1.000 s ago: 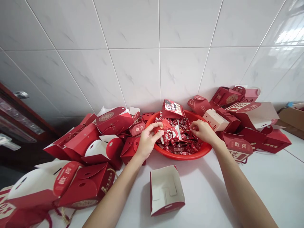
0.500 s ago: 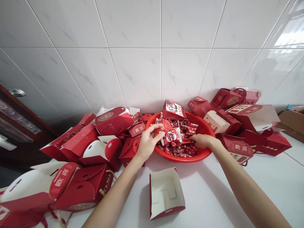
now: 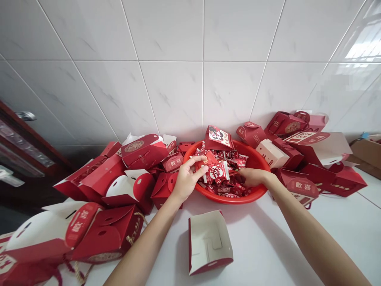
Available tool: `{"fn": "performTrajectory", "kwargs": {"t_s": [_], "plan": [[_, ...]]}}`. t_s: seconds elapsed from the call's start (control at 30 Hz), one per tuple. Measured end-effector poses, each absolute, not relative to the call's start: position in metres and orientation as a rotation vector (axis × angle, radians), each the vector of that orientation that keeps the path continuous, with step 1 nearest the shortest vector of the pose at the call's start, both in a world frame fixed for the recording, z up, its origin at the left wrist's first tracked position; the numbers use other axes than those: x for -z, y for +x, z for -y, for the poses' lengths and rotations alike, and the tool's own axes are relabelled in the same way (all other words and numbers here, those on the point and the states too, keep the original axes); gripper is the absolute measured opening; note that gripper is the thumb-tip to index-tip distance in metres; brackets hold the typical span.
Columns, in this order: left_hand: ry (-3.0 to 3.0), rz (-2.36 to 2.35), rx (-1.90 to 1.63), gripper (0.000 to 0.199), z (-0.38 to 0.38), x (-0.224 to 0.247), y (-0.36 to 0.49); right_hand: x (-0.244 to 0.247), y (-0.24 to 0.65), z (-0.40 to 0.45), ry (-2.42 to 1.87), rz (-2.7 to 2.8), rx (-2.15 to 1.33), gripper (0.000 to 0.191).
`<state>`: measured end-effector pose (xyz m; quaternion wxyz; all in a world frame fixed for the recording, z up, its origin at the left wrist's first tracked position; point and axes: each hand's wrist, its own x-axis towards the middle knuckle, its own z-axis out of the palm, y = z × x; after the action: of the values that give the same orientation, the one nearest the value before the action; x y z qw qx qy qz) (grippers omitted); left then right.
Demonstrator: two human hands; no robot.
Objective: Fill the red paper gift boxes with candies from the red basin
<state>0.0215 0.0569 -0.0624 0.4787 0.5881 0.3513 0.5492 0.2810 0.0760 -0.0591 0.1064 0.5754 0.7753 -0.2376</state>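
A red basin [image 3: 253, 197] full of red-wrapped candies [image 3: 224, 190] stands against the tiled wall. Over its left side, my left hand [image 3: 189, 178] is closed on red candy packets [image 3: 216, 172], one with white lettering. Inside the basin's right part is my right hand [image 3: 253, 177], its fingertips down among the candies and hidden from sight. In front of the basin sits an open box [image 3: 210, 242], red outside and white inside, with nothing in it. A small red box [image 3: 218, 138] rests on the basin's back edge.
Many red gift boxes [image 3: 143, 151] crowd the left side, some with open flaps and rope handles. More boxes [image 3: 320, 147] are piled at the right. A brown cardboard box [image 3: 367, 153] stands at the far right, and a dark wooden cabinet [image 3: 24, 147] at the far left.
The view has shifted slightly. My left hand still holds the packets, which have tilted a little. My right hand remains in the basin, with its fingers slightly deeper among the candies.
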Motion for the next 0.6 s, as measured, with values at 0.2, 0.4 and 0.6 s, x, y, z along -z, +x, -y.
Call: {"fn": "performTrajectory", "kwargs": {"t_s": [0.2, 0.4, 0.6], "plan": [[1.442, -0.822, -1.347, 0.03, -0.056, 0.062, 0.021, 0.045, 0.281, -0.065, 1.714, -2.594, 1.108, 0.01], [1.434, -0.828, -1.346, 0.031, -0.056, 0.062, 0.021, 0.038, 0.277, -0.047, 1.9, -2.791, 2.022, 0.042], [1.446, -0.832, -1.358, 0.032, -0.055, 0.062, 0.022, 0.039, 0.274, -0.04, 2.164, -2.809, 2.134, 0.04]]}}
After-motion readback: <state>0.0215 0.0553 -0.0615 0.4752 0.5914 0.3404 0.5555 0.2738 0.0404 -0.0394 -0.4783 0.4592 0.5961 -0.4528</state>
